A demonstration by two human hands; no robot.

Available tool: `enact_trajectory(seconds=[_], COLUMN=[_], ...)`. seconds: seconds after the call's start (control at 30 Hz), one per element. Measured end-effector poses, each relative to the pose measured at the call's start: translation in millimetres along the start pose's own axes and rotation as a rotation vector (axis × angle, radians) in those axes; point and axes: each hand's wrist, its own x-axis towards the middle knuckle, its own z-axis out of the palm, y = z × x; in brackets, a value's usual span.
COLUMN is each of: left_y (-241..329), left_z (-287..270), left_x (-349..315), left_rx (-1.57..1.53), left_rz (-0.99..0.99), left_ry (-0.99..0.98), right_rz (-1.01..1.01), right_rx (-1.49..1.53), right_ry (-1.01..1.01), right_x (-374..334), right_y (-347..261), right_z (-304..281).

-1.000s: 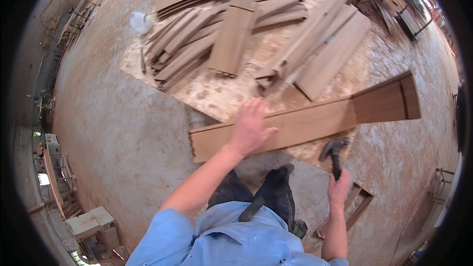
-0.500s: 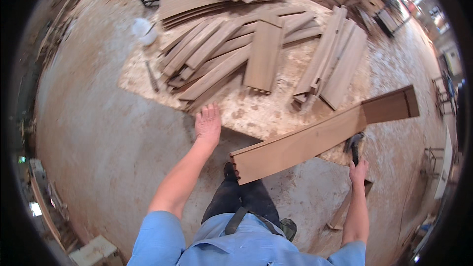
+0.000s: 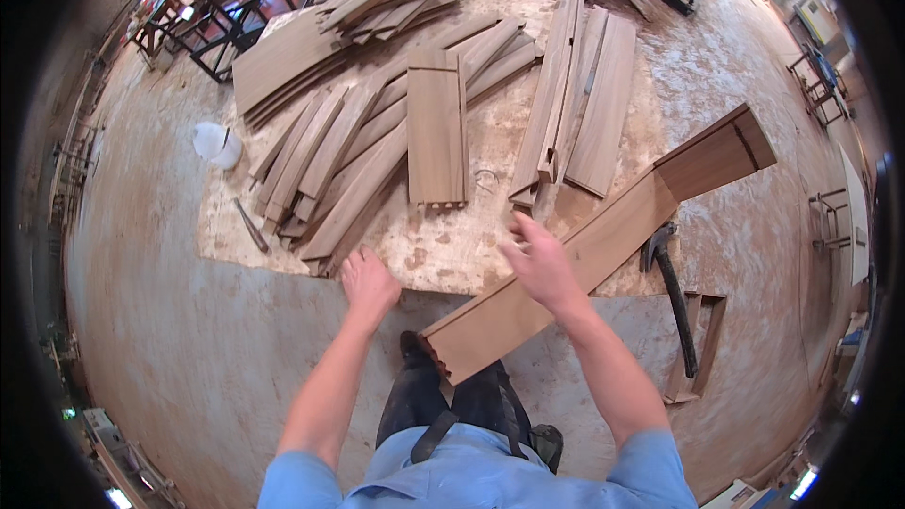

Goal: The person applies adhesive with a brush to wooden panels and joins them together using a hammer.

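Concrete floor (image 3: 170, 339) is filling the frame; a stained flat sheet (image 3: 443, 254) is lying on it at centre. Loose wooden boards (image 3: 377, 132) are lying in heaps across the upper half. The long grooved plank (image 3: 603, 245) is running diagonally from lower centre to upper right, its near end overhanging the sheet by the person's boot. A hammer (image 3: 671, 292) is lying just right of it. Right hand (image 3: 542, 264) is hovering spread over the plank; contact cannot be told. Left hand (image 3: 368, 285) is reaching open, empty, at the sheet's near edge.

Risk, as judged: the plank is looking unsupported at its near end, so it may be tipping or sliding onto the foot.
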Motion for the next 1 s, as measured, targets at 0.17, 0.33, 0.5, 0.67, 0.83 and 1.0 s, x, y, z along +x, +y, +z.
enact_trajectory(seconds=[0.17,0.33,0.5,0.67,0.83,1.0], left_y=[3,-105,-185,-250,-242,-234], left_z=[-63,-60,-90,-125,-167,-160], left_x=[-36,-61,-45,-11,14,11], left_rx=[-0.613,-0.969,-1.018,-1.140,-1.360,-1.556], left_rz=[0.208,-0.003,0.023,0.076,0.234,-0.203], left_ry=[-0.239,-0.710,-0.860,-0.773,-0.720,-0.144], right_rz=[0.253,0.469,0.523,0.464,0.351,-0.299], right_rx=[-0.244,-0.281,-0.448,0.004,0.436,-0.160], right_ry=[-0.027,-0.027,0.161,0.315,0.012,-0.242], right_x=[97,150,154,139,45,18], right_y=[-23,-58,-44,-70,-160,-282], right_z=[64,134,156,138,186,272])
